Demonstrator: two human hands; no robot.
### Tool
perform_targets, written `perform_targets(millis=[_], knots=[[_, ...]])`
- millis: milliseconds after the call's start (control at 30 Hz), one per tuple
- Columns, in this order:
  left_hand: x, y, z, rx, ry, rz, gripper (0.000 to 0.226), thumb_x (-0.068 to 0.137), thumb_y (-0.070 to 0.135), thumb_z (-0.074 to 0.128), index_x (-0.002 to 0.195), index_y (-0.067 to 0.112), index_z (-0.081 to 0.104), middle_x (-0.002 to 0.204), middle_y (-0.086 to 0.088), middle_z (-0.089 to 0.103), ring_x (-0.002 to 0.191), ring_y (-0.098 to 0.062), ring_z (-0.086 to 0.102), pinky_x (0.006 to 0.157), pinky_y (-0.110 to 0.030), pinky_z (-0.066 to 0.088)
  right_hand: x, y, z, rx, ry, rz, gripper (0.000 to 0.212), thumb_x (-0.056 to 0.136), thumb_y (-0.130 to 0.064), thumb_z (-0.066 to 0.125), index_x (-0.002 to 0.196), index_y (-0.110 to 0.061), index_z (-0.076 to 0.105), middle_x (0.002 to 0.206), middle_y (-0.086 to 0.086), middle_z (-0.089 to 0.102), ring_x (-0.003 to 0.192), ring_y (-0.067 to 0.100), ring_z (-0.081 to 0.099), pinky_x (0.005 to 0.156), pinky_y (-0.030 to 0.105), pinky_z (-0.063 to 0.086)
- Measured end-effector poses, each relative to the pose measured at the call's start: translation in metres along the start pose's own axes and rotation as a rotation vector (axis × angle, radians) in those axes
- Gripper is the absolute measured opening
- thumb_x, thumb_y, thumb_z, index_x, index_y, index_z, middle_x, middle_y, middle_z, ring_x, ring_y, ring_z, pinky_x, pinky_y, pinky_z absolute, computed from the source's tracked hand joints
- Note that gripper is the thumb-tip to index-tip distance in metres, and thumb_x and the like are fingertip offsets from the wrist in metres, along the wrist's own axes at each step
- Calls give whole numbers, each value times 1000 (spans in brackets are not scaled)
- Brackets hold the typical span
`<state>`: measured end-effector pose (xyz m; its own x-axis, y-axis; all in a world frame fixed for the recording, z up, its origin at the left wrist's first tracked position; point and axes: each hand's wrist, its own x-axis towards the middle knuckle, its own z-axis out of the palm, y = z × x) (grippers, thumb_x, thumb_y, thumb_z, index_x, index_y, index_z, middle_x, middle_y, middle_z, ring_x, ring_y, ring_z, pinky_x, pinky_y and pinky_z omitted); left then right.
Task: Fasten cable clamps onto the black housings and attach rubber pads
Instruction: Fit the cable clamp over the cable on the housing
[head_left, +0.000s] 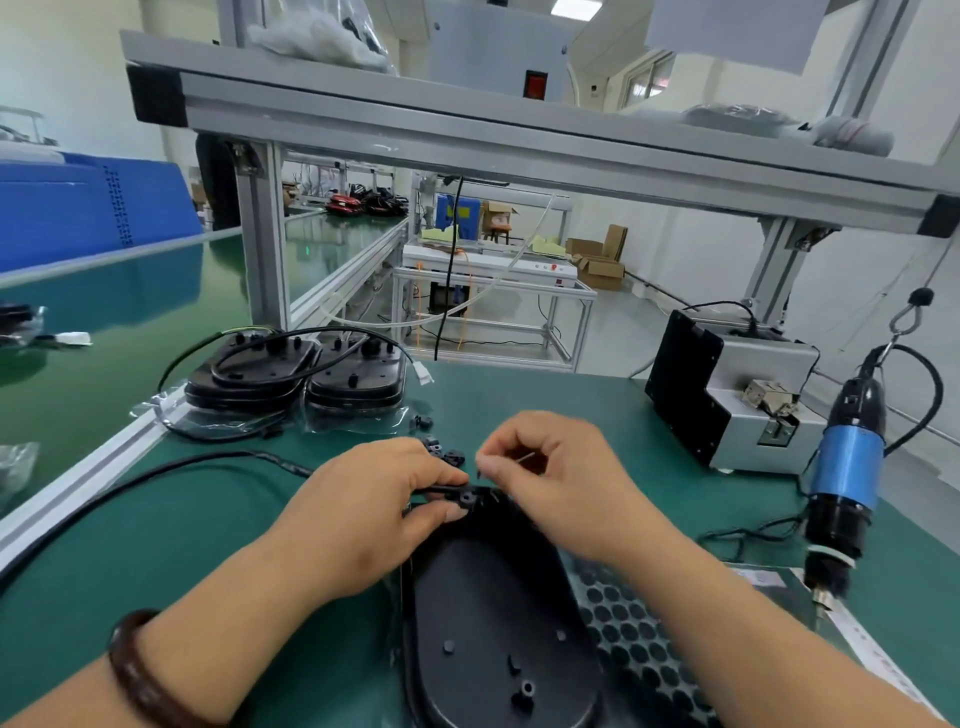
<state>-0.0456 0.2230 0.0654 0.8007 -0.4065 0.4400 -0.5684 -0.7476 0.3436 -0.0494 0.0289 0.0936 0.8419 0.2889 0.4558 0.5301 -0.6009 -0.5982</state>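
The black housing (493, 623) lies nearest me, its right edge over the rubber pad sheet (639, 639). At its far end my left hand (363, 514) pinches the cable (156, 478) at the cable clamp (467, 498). My right hand (550, 478), just above, pinches a thin piece (525, 458) too blurred to name. Bare green mat (208, 545) lies open on the left. The stacked housings (296, 379) sit beyond, at the far edge.

Black housing (483, 613), green table (218, 525), blue-banded screwdriver (844, 467), black-dotted pad sheet (639, 639)

Two bare hands in shot, the left hand (363, 525) and the right hand (561, 478), and the forearms are bare all the way to the bottom edge. On the left wrist there's a bracelet (137, 670), a dark reddish-brown, glossy, thick, smooth band. The fingernails are short and plain.
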Motion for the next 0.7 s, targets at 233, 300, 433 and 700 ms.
perform_targets(millis=[233, 300, 433, 700], knots=[[2, -1, 0, -31, 36, 31, 27, 83, 40, 68, 109, 36, 70, 79, 15, 53, 81, -9, 57, 77, -34, 50, -1, 13, 22, 55, 44, -30, 14, 84, -7, 70, 77, -19, 70, 75, -9, 62, 74, 1, 56, 69, 11, 41], [1, -1, -1, -37, 39, 33, 27, 84, 40, 68, 110, 36, 70, 78, 15, 53, 80, -8, 57, 77, -34, 50, -1, 14, 22, 73, 48, -35, 15, 84, -7, 71, 76, -19, 69, 74, -9, 62, 73, 1, 56, 68, 10, 41], [1, -3, 0, -16, 21, 32, 30, 86, 44, 63, 115, 41, 66, 74, 18, 47, 79, -4, 50, 79, -31, 49, -2, 15, 20, 103, 34, -62, 13, 84, -6, 71, 77, -16, 70, 76, -4, 65, 73, 4, 57, 68, 11, 41], [2, -1, -2, -2, 21, 45, 30, 87, 43, 62, 116, 43, 64, 72, 17, 44, 75, -3, 45, 78, -27, 46, -3, 18, 24, 109, 49, -128, 12, 86, -6, 70, 77, -15, 69, 74, -3, 62, 71, 10, 56, 67, 21, 46]])
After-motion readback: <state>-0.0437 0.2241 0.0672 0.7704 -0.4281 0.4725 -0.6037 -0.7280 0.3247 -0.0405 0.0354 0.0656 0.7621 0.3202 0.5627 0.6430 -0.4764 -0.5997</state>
